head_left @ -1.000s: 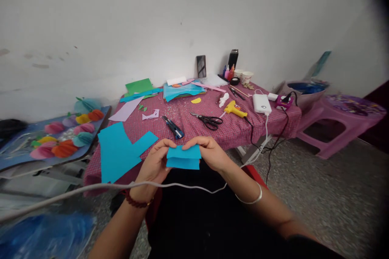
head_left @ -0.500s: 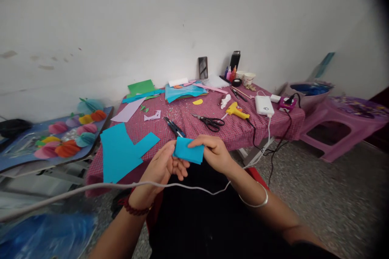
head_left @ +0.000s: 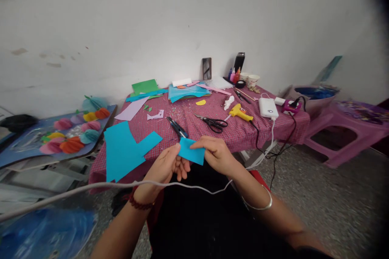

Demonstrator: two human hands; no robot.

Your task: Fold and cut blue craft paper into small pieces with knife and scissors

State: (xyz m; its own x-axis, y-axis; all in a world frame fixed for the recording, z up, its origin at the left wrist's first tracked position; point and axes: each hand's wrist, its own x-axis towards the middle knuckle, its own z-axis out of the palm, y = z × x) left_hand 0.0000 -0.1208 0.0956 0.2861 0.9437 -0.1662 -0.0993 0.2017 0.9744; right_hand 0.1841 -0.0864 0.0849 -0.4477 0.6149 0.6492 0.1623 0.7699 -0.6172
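Between both hands, above my lap at the table's front edge, is a small piece of blue paper [head_left: 192, 153]. My left hand [head_left: 168, 164] pinches its left end, thumb on top and the other fingers curled beneath. At the right end my right hand [head_left: 218, 154] is closed on it, with the index finger lying along the top. Just beyond the paper lies a utility knife [head_left: 177, 127], and to its right black-handled scissors [head_left: 212, 123]. Larger blue paper sheets [head_left: 123, 151] rest on the table to the left of my left hand.
A yellow hot glue gun [head_left: 240, 112], a white power bank [head_left: 268, 107] and a purple socket block [head_left: 291, 106] stand at the right. A white cable [head_left: 121, 185] crosses in front of my wrists. Paper fruit [head_left: 71, 144] sits on a blue side table. A pink stool [head_left: 337, 133] is far right.
The blue paper's layered lower edges, seen before, now look like one flat edge. Both hands keep their grip on it. The whole view has shifted slightly.
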